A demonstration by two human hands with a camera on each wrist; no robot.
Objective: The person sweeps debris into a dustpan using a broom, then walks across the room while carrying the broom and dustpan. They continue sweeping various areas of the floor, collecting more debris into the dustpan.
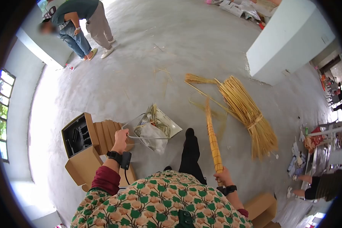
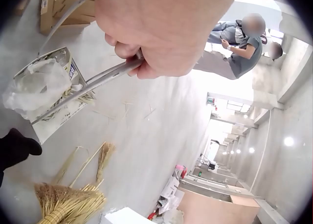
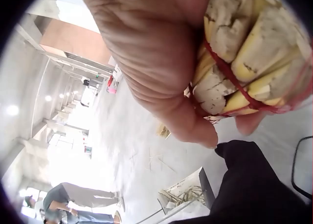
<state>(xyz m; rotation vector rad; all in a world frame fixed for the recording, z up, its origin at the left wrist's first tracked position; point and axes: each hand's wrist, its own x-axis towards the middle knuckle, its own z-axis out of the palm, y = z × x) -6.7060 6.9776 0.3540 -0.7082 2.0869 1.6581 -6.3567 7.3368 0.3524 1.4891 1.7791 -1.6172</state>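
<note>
My left hand (image 1: 120,140) grips the metal rod handle (image 2: 93,87) of a dustpan made from a tin box (image 1: 174,127). A crumpled clear plastic bag (image 1: 155,141) and straw scraps (image 3: 188,196) lie in the dustpan. In my right hand (image 1: 225,176) is a straw broom (image 1: 214,148), held by the butt of its bound handle and pointing forward and down. The right wrist view shows its cut stalk ends (image 3: 266,40) up close, tied with red string (image 3: 225,65). Its brown bristles (image 2: 63,197) fan out in the left wrist view.
A large tied straw bundle (image 1: 247,110) lies on the floor right of the broom. Cardboard boxes (image 1: 83,163) stand on the left, another (image 1: 261,209) behind on the right. Two people (image 1: 81,26) stand at the back left, near a wall. A square pillar (image 1: 288,45) rises at the right.
</note>
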